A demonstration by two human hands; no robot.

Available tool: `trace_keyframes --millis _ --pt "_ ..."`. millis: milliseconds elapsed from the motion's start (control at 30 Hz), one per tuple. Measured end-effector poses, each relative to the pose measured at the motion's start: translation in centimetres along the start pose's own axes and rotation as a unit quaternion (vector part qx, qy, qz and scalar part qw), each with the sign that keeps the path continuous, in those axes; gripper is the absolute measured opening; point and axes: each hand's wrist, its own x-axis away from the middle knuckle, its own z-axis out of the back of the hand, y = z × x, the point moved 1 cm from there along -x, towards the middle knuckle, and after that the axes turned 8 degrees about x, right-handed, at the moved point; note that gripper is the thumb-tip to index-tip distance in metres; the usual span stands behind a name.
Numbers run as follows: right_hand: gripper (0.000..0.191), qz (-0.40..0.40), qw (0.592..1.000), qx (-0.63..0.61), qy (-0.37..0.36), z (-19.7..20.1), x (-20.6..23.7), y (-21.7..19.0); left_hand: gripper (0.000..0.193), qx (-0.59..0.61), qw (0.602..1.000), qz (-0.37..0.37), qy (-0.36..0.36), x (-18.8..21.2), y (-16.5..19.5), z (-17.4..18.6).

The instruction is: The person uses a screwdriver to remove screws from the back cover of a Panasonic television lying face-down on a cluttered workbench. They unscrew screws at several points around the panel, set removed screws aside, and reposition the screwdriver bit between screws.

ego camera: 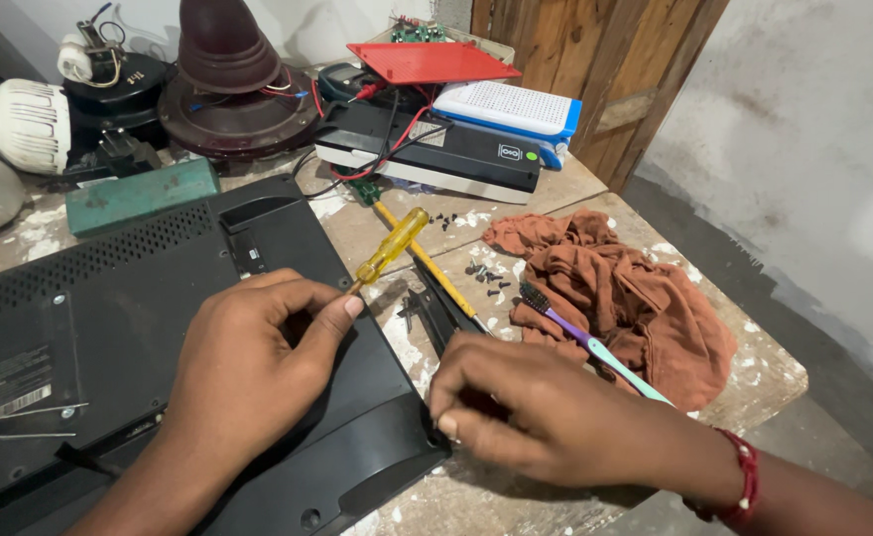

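Black plastic TV back panel [109,328] lies flat on the table [754,372]. Left hand [248,362] rests on it, fingers curled round a yellow-handled screwdriver [389,245]. Right hand [536,412] pinches closed at the panel's lower-right corner; can't tell what it grips. Toothbrush [585,337] & rust-orange rag [635,288] just beside; loose screws [486,273] nr.

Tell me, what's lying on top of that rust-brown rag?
A toothbrush lies across the rag, bristles toward the loose screws. Its handle end disappears behind the right hand. Anything under the folds is hidden.
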Motion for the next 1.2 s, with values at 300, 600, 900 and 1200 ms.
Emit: trace_keyframes --millis 300,600,900,1200 --pt "0.019 -0.195 0.906 -0.364 0.090 0.2 -0.1 1.8 0.020 0.004 1.000 -0.017 0.016 0.2 0.0 -0.1" --pt "0.021 -0.212 0.852 -0.463 0.120 0.8 1.2 2.7 0.019 -0.004 1.000 -0.017 0.018 0.3 -0.5 -0.7" --pt "0.021 -0.252 0.901 -0.318 0.153 3.8 0.5 2.2 0.021 -0.025 1.000 -0.013 0.013 0.1 -0.9 -1.0" --pt "0.022 -0.362 0.927 0.018 0.094 7.2 -2.2 4.2 0.023 -0.008 1.000 -0.003 0.010 0.0 -0.4 -0.7"
